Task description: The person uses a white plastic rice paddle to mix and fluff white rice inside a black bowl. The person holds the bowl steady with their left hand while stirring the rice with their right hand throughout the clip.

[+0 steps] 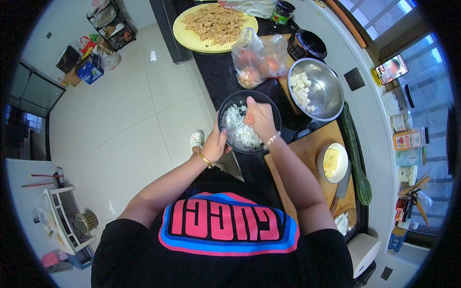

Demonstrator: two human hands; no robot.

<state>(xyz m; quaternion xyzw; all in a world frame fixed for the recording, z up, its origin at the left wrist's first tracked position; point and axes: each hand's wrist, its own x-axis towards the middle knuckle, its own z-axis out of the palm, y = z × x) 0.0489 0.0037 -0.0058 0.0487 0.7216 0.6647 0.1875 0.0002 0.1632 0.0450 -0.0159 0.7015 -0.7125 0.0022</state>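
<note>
My left hand (215,143) grips the rim and side of a dark round pot (271,102) at the counter's edge. White rice (246,137), which looks cooked, lies in the pot. Over it my right hand (260,120) is closed in a fist, thumb up, on the handle of a utensil whose lower part goes into the rice; its kind is hard to tell. Beyond the pot lies a clear plastic bag (252,61) with round reddish things in it. A steel bowl (326,90) with white cubes (300,88) stands to the right.
Right of me, a wooden cutting board (299,153) bears a white bowl of yellow food (335,158) and a knife (344,183). A long green gourd or cucumber (354,162) lies along the wall. A yellow ridged tray (180,34) of light brown pieces stands at the far end.
</note>
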